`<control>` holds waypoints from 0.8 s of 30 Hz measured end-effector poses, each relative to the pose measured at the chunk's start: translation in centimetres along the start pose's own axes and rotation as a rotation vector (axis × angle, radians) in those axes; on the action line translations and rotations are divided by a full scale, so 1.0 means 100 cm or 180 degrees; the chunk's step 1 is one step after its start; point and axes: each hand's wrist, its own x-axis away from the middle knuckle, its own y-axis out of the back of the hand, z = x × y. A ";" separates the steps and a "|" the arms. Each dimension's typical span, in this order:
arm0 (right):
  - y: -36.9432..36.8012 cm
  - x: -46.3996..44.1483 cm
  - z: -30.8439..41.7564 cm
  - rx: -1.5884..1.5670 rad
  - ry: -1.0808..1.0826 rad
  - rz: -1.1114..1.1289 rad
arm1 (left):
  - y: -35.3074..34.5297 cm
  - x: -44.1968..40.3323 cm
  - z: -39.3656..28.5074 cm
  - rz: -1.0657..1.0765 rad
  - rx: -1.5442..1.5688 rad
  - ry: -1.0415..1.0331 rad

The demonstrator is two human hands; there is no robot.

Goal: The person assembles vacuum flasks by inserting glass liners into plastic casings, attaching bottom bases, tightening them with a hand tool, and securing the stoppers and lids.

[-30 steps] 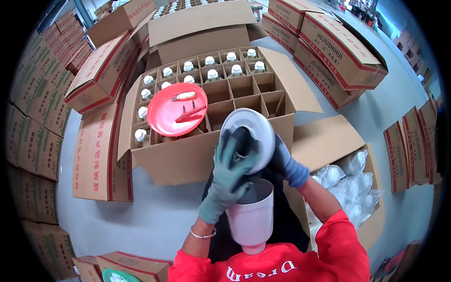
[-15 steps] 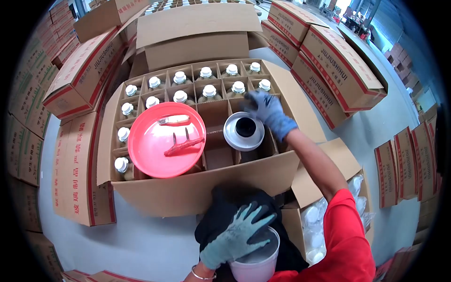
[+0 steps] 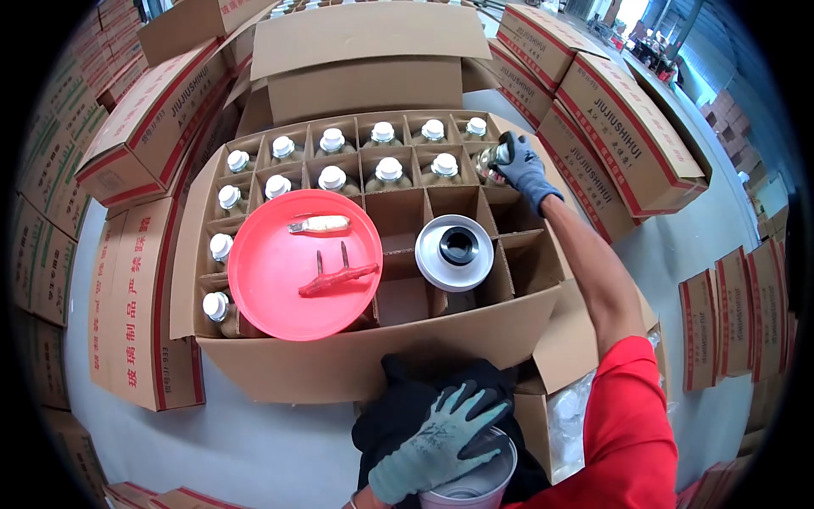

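Note:
My right hand [image 3: 524,170], in a blue-grey glove, grips a glass bottle [image 3: 490,163] by its upper part, tilted in a compartment at the right of the divided carton [image 3: 381,365]. My left hand [image 3: 437,441], in a pale green glove, lies with fingers spread over the translucent plastic tub [image 3: 475,490] at my lap. On the carton's near half rests a pink plastic basin [image 3: 263,276] bearing a white-handled blade [image 3: 326,224] and a red tool with two metal prongs [image 3: 339,278]. Beside it sits a round silvery piece with a black ring [image 3: 455,253].
White-capped bottles [image 3: 388,170] stand in the carton's far and left compartments. Closed cartons [image 3: 623,127] are stacked at the right, with more cartons [image 3: 136,314] at the left. A box of plastic-wrapped items [image 3: 572,416] is by my right side.
My right hand has moved right and away from beside the silvery piece, and a bottle now tilts in its grip. My left hand stays over the tub. The view has shifted slightly.

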 end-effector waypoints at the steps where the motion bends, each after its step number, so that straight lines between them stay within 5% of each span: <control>1: 0.029 0.008 0.008 -0.0371 0.0123 -0.0216 | 0.002 0.000 -0.001 0.0010 0.0052 -0.0005; 5: 0.138 0.061 0.023 -0.0973 0.1000 -0.1107 | 0.012 -0.002 -0.007 -0.0362 0.0858 0.0178; 7: 0.177 0.119 0.047 -0.3196 -0.0219 -0.0202 | 0.015 -0.005 -0.013 -0.1021 0.1202 0.0141; 9: 0.190 0.173 0.058 -0.3613 -0.0466 0.0067 | 0.006 -0.009 -0.005 -0.1871 0.1711 0.0139; 13: 0.168 0.283 0.078 -0.4694 -0.0814 0.0289 | 0.025 -0.008 -0.016 -0.2385 0.2398 -0.0063; 17: 0.180 0.354 0.131 -0.4305 -0.0012 0.0191 | 0.051 0.014 -0.038 -0.2719 0.0354 -0.0172; 18: 0.182 0.367 0.138 -0.4657 -0.0064 0.0410 | 0.054 0.019 -0.056 -0.2853 0.0872 0.0265; 19: 0.184 0.380 0.145 -0.4991 -0.0140 0.0627 | 0.057 0.026 -0.047 -0.2801 0.2493 -0.0553; 21: 0.188 0.392 0.142 -0.3052 0.0952 0.0400 | 0.071 0.042 -0.051 -0.2599 0.2284 -0.0069; 23: 0.204 0.404 0.139 -0.4320 0.0316 0.1635 | 0.072 0.051 -0.081 -0.2285 0.1931 0.0134; 24: 0.200 0.409 0.129 -0.3872 0.0546 0.1319 | 0.069 0.056 -0.091 -0.2121 0.1763 0.0235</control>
